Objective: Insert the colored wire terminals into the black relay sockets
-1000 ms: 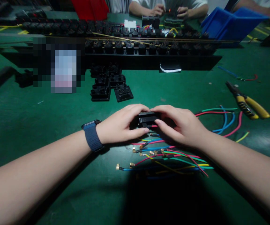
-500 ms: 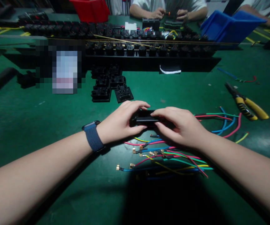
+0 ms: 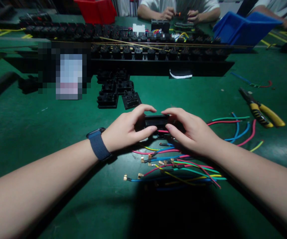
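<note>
My left hand (image 3: 127, 130) and my right hand (image 3: 189, 131) meet over a small black plastic socket block (image 3: 156, 120) just above the green table. Both hands pinch it, thumbs below and fingers on top. A red wire (image 3: 161, 131) runs out from under the block toward my right palm. My left wrist carries a dark blue watch band (image 3: 98, 144). Right below the hands lies a loose bundle of coloured wires with brass terminals (image 3: 173, 167).
A small pile of black socket blocks (image 3: 117, 92) lies beyond my hands. A long black rack of sockets (image 3: 143, 54) crosses the table. Yellow-handled pliers (image 3: 261, 108) and coloured wires (image 3: 235, 127) lie at right. A blue bin (image 3: 243, 28), a red bin (image 3: 97, 10) and another person's hands (image 3: 179, 14) are at the far side.
The block has turned slightly in my fingers and moved a little away from me. The red wire now shows beneath it again. My arms have hardly shifted.
</note>
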Action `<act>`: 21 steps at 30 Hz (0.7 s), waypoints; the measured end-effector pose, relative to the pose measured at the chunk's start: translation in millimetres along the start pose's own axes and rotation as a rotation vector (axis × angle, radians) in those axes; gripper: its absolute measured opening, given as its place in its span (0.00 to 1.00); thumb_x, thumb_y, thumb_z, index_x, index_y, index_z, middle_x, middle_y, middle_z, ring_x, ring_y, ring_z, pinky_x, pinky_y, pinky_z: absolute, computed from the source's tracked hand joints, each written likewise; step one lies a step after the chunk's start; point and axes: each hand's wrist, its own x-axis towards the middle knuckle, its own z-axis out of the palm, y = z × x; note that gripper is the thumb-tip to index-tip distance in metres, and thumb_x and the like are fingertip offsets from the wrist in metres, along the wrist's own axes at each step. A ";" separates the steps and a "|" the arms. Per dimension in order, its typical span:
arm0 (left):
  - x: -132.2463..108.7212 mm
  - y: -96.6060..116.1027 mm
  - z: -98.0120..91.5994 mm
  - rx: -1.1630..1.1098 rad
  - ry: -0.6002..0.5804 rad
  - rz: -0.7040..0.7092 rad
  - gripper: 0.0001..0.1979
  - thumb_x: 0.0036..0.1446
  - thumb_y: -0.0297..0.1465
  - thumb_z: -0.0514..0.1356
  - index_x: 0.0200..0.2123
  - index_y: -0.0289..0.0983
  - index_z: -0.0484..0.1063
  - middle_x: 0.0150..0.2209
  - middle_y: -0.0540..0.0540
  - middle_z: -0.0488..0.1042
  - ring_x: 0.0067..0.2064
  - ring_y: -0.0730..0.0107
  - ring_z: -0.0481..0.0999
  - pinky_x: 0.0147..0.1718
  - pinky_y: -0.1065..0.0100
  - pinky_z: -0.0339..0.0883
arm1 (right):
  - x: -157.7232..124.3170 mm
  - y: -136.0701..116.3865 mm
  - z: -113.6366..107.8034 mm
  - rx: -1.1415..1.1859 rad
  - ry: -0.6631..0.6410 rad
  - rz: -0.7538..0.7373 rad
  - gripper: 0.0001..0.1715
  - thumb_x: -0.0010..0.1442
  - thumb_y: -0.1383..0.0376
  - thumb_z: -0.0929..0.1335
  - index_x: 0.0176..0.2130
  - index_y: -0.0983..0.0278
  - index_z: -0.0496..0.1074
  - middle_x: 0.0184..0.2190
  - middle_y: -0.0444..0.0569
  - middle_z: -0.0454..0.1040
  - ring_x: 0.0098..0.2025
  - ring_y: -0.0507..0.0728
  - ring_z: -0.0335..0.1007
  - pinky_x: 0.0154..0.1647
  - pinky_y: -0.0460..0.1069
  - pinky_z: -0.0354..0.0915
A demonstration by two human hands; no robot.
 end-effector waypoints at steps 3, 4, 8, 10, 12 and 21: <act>-0.2 0.3 -1.0 -0.018 -0.009 -0.032 0.17 0.62 0.41 0.53 0.50 0.38 0.64 0.33 0.50 0.73 0.32 0.71 0.72 0.30 0.72 0.62 | -1.6 -0.4 -0.4 0.043 -0.015 0.016 0.21 0.62 0.62 0.62 0.54 0.61 0.60 0.39 0.50 0.74 0.37 0.56 0.73 0.37 0.50 0.68; 0.2 0.3 -1.0 -0.040 0.000 -0.051 0.17 0.63 0.41 0.52 0.49 0.38 0.64 0.31 0.51 0.72 0.30 0.72 0.71 0.28 0.72 0.61 | -2.2 -0.5 -0.2 0.051 -0.016 0.017 0.23 0.62 0.61 0.63 0.55 0.61 0.59 0.40 0.49 0.75 0.36 0.56 0.73 0.36 0.50 0.68; 3.1 -1.9 0.7 -0.052 0.025 -0.092 0.16 0.65 0.40 0.49 0.50 0.38 0.63 0.30 0.52 0.71 0.31 0.73 0.70 0.30 0.71 0.63 | -3.7 -1.3 0.8 0.022 -0.024 -0.015 0.25 0.60 0.62 0.65 0.57 0.60 0.59 0.46 0.50 0.75 0.41 0.57 0.75 0.39 0.50 0.70; 4.5 -3.6 1.7 0.001 0.063 -0.038 0.15 0.65 0.39 0.49 0.49 0.37 0.65 0.39 0.48 0.73 0.41 0.70 0.72 0.41 0.68 0.65 | -3.8 -2.1 0.6 -0.008 -0.027 -0.032 0.22 0.61 0.64 0.64 0.55 0.60 0.62 0.47 0.49 0.75 0.44 0.56 0.75 0.41 0.50 0.70; 5.3 -5.0 2.3 0.039 0.071 0.012 0.15 0.65 0.38 0.50 0.49 0.36 0.66 0.47 0.45 0.71 0.49 0.67 0.70 0.49 0.66 0.63 | -3.6 -2.8 0.3 -0.027 -0.028 -0.030 0.20 0.62 0.64 0.63 0.54 0.60 0.63 0.47 0.49 0.76 0.43 0.56 0.75 0.40 0.50 0.70; 4.2 -4.1 1.2 0.117 -0.029 0.070 0.19 0.62 0.41 0.53 0.51 0.36 0.65 0.50 0.43 0.71 0.52 0.61 0.67 0.52 0.60 0.61 | -0.5 -0.6 -0.8 -0.026 -0.007 -0.053 0.14 0.61 0.66 0.63 0.47 0.63 0.69 0.40 0.51 0.75 0.40 0.56 0.72 0.40 0.50 0.68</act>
